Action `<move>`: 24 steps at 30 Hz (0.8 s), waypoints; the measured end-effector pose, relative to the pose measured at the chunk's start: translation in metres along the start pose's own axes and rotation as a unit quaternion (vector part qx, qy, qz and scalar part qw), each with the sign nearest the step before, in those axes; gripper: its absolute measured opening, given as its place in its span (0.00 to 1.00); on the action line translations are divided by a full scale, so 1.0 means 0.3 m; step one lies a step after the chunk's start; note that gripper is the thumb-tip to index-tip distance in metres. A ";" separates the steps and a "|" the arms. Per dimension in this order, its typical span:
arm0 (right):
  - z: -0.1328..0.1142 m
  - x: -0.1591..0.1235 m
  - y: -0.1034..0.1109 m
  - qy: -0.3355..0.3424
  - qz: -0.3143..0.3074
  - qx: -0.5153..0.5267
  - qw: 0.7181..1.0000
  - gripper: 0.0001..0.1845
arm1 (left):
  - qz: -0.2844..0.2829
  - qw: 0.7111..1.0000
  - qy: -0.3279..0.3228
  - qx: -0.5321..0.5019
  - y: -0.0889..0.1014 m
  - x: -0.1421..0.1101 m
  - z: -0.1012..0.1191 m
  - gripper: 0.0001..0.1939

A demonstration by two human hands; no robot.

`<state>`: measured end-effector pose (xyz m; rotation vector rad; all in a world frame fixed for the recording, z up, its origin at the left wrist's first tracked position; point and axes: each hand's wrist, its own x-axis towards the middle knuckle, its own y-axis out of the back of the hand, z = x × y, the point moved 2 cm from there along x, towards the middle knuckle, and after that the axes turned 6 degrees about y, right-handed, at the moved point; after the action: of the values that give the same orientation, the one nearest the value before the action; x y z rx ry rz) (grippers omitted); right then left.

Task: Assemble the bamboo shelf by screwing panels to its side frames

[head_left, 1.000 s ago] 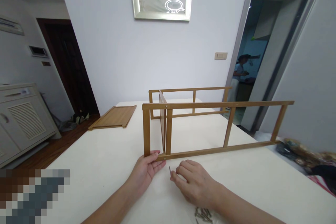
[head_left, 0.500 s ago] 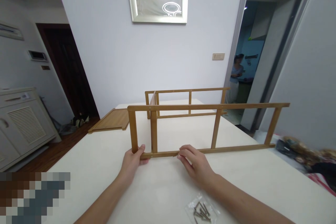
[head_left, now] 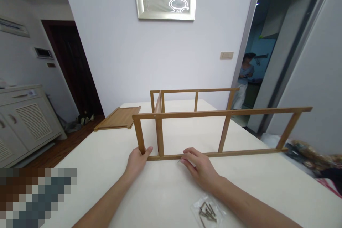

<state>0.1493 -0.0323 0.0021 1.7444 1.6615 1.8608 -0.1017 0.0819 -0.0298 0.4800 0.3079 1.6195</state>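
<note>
A long wooden ladder-like frame (head_left: 221,113) stands on its edge across the white table (head_left: 171,188). A second frame (head_left: 195,91) stands behind it, and a wooden panel (head_left: 158,108) joins the two near their left ends. My left hand (head_left: 139,159) grips the near frame's lower left corner at the end post. My right hand (head_left: 199,167) rests against the bottom rail, its fingers pinched on a small screw (head_left: 178,162) at the rail. A clear bag of screws (head_left: 206,212) lies on the table near my right forearm.
A loose wooden board (head_left: 117,118) lies at the table's far left corner. A white cabinet (head_left: 24,114) stands at the left. A person (head_left: 243,82) stands in the doorway at the back right. Dark clutter (head_left: 312,155) sits at the table's right edge.
The frame assembly slid left on the table. My left hand went from the bottom rail to the corner post. My right hand carried the screw up to the rail.
</note>
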 end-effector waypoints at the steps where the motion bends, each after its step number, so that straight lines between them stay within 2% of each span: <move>1: 0.001 -0.001 -0.001 -0.003 -0.003 -0.002 1.000 0.09 | -0.004 0.999 -0.006 -0.032 -0.001 -0.007 0.011 0.21; 4: -0.001 -0.002 -0.005 -0.012 -0.011 -0.005 1.000 0.09 | -0.032 0.990 0.006 -0.134 -0.007 -0.030 0.042 0.21; 6: -0.006 0.000 -0.006 -0.014 -0.019 -0.002 1.000 0.09 | -0.058 0.984 0.032 -0.164 -0.014 -0.041 0.059 0.23; 13: -0.032 0.016 -0.008 0.002 -0.026 0.036 0.999 0.09 | -0.083 0.984 0.051 -0.151 -0.021 -0.052 0.090 0.27; 19: -0.058 0.019 -0.023 0.100 0.010 0.032 0.994 0.07 | -0.104 0.979 0.048 -0.168 -0.029 -0.086 0.116 0.26; 24: -0.089 0.020 -0.031 0.165 -0.024 0.008 0.986 0.07 | -0.145 0.974 0.011 -0.175 -0.079 -0.115 0.112 0.24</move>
<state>0.1221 -0.0409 0.0059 1.4463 1.8096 2.2142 -0.0628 0.0475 -0.0160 0.1389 0.0988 1.3564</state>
